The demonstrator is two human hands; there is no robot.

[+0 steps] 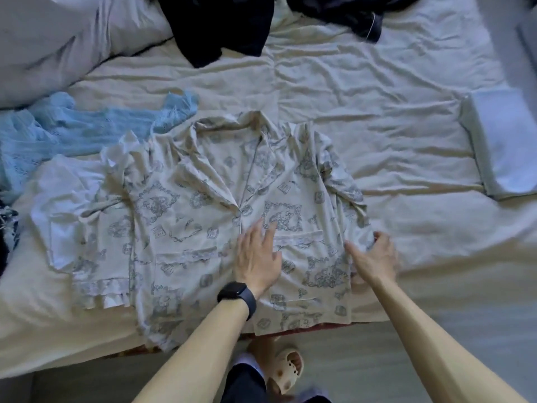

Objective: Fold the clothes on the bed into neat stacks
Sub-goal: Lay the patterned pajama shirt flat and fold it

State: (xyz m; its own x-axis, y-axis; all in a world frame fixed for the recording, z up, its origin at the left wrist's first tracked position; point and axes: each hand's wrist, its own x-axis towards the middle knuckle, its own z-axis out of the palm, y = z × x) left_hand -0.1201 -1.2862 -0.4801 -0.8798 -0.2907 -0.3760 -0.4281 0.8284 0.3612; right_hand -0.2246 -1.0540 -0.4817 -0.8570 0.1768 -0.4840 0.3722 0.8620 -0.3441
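Right of the printed shirt (pixel 203 216) the bed sheet (pixel 401 170) lies bare as far as the folded pale garment (pixel 505 146), and beyond the collar it is free up to the dark clothes (pixel 223 27). The left is crowded: a white garment (pixel 66 205) touches the sleeve, with a blue lace garment (pixel 72 129) and a pillow (pixel 52 39) behind it.

The dark clothes (pixel 220 27) run off the top edge, the blue lace garment (pixel 72 132) off the left, the folded pale cloth (pixel 505 141) off the right. The right hand (pixel 374 257) has its fingertips buried in the bunched edge of the pyjama shirt (pixel 189 228).
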